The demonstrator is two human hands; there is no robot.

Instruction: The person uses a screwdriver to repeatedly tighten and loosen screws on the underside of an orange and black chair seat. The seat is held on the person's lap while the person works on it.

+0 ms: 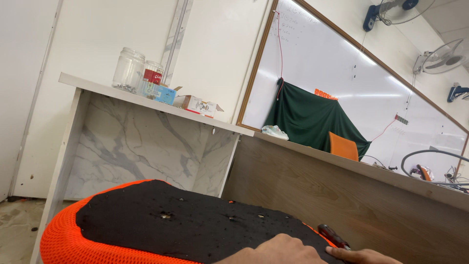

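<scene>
Low in the frame, from the left: a round cushion-like seat pad (161,220), edged in orange mesh (63,244) and covered by a black fabric panel (195,230), tilted toward the camera. Looks soft and light, likely yielding under pressure rather than holding stiff; mesh rim probably springy with a firmer ring beneath, so best gripped at the rim, not the loose black cloth, which could wrinkle or pull. A few small holes and pale specks scattered across the black surface.

Further right, at the bottom edge, the left hand (278,250) rests knuckles-up on the black panel, fingers curled down, pressing on the fabric; impossible to say whether anything is pinched underneath. Just beside it, the right hand (364,255) lies low at the frame edge, mostly cut off, fingers extended flat toward a dark tool with a red-and-black handle (333,237) by the pad's rim; touching it or nearly so, grip not clear.

Behind: a marble-patterned table (146,100) carrying 2 glass jars (128,70) and small boxes (198,105), then a wooden counter (342,195), a whiteboard (351,73) draped with green cloth (312,120), and wall fans (442,56) at far right.
</scene>
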